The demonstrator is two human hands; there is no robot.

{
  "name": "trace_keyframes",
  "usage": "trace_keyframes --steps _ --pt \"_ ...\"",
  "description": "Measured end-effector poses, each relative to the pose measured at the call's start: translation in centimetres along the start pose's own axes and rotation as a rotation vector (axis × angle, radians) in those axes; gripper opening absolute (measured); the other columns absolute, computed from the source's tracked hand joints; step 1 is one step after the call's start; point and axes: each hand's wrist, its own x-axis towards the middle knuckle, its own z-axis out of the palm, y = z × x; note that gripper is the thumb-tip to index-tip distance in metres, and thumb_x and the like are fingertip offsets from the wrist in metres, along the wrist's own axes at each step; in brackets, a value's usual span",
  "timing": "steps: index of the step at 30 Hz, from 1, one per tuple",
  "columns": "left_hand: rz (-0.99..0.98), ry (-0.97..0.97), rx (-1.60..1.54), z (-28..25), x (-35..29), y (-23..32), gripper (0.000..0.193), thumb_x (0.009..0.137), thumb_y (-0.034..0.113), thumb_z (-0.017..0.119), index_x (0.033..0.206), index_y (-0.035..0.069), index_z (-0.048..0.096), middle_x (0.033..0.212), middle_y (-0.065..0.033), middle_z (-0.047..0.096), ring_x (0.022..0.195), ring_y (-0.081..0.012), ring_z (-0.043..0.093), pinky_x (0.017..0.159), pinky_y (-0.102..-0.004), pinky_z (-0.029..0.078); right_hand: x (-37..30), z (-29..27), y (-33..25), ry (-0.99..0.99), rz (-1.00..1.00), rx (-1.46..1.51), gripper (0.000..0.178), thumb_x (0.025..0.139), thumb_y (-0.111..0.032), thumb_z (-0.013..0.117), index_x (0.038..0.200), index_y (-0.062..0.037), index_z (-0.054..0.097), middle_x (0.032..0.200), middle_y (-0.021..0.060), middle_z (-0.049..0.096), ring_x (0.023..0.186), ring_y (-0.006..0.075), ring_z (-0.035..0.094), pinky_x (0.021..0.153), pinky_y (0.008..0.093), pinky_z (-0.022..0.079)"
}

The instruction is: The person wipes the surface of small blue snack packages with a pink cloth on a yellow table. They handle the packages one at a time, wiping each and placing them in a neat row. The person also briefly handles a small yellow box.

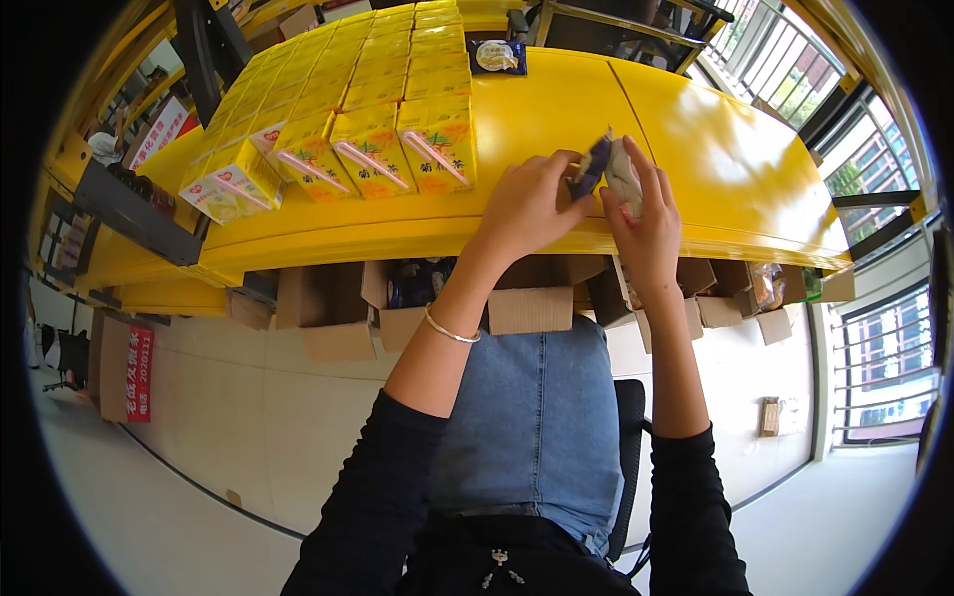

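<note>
I'm viewing: blue packet (593,166), left hand (532,206) pinching; pale packet (621,177) just beside, right hand (650,226) gripping, long axis pointing away

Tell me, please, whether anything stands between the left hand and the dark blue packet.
Nothing visible does: the left hand has the dark blue packet between its thumb and fingers. The yellow drink cartons stand to the left, out of the way.

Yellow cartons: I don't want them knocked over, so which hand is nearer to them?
Left. The left hand is just to the right of the yellow cartons, apart from them; the right hand is farther right, beyond the left.
</note>
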Motion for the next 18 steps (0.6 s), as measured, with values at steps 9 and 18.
trace_keyframes --steps 9,18 --pt "-0.431 -0.236 -0.686 -1.8 0.3 -0.7 0.019 0.096 0.019 0.056 0.101 0.001 0.057 0.061 -0.0024 0.057 0.052 -0.0086 0.052 0.049 -0.0233 0.039 0.7 -0.8 -1.8 -0.035 -0.143 -0.045 0.043 0.08 0.001 0.061 0.12 -0.0126 0.064 0.112 0.0086 0.063 0.096 0.0286 0.06 0.084 0.0366 0.049" --pt "-0.256 -0.105 -0.251 -0.3 0.0 -0.2 0.022 0.091 0.021 0.063 0.09 -0.001 0.059 0.061 -0.005 0.06 0.051 -0.0101 0.054 0.049 -0.0239 0.041 0.6 -0.9 -0.9 -0.166 -0.063 0.172 0.038 0.079 0.004 0.06 0.113 -0.0097 0.069 0.108 0.0096 0.065 0.096 0.0294 0.062 0.083 0.0354 0.051"
